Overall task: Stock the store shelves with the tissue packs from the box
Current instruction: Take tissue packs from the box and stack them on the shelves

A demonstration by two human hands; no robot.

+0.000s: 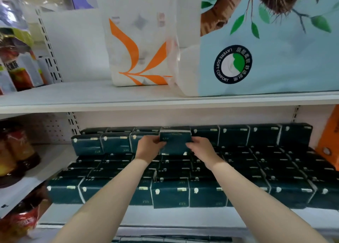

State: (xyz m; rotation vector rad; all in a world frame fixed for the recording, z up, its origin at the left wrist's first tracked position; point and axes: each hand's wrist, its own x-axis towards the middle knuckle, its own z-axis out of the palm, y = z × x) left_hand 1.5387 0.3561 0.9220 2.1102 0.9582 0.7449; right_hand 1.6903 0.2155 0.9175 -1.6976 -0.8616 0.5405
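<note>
Store aisle, white metal shelving with a pegboard back. The lower shelf (165, 217) was covered with rows of dark green packs (207, 193), with a raised row along the back wall. The left hand (148, 147) and right hand (200, 148) gripped one tissue pack (175, 142) by its sides, fingers curled round it, upright in that back row. The upper shelf (91, 98) carried a white bag with orange marks (139, 41) beside a pale blue bag (275, 59). Jars (16, 151) stood at left, an orange box (330, 132) at right.

Dark green tissue pack (175, 142) upright among back-row packs (233, 135)
</note>
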